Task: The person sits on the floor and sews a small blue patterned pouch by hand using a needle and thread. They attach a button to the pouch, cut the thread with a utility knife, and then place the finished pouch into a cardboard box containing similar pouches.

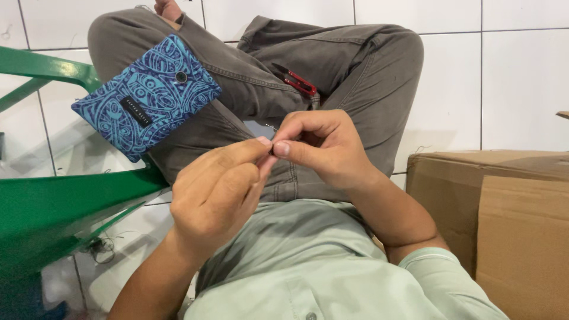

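Note:
My left hand and my right hand meet above my lap, thumbs and forefingers pinched together on something very small and dark that I cannot make out. A blue patterned fabric pouch with a dark button lies on my left knee. Red-handled thread snips rest on my right thigh, just beyond my right hand. I sit cross-legged in grey trousers and a pale green shirt.
A green plastic chair stands at my left. Brown cardboard boxes sit at my right. The floor is white tile, with a tangle of dark thread under the chair.

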